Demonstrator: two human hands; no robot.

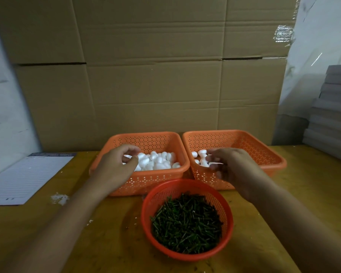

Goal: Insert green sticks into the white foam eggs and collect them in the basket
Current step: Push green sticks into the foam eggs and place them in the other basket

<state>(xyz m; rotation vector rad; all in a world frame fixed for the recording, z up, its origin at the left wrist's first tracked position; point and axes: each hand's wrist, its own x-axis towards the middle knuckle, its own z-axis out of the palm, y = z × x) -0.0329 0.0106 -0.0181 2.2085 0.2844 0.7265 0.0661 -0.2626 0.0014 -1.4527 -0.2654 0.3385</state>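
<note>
Green sticks (187, 223) near, hands over egg baskets

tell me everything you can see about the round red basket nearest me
The round red basket is a bowl-shaped plastic colander with a fine perforated wall and a smooth rolled rim. It stands upright on the wooden table, in front of the two square orange baskets, apart from the left one; whether it touches the right one cannot be told. It is about half full of short dark green sticks lying in a loose heap. Neither hand touches it.
</note>
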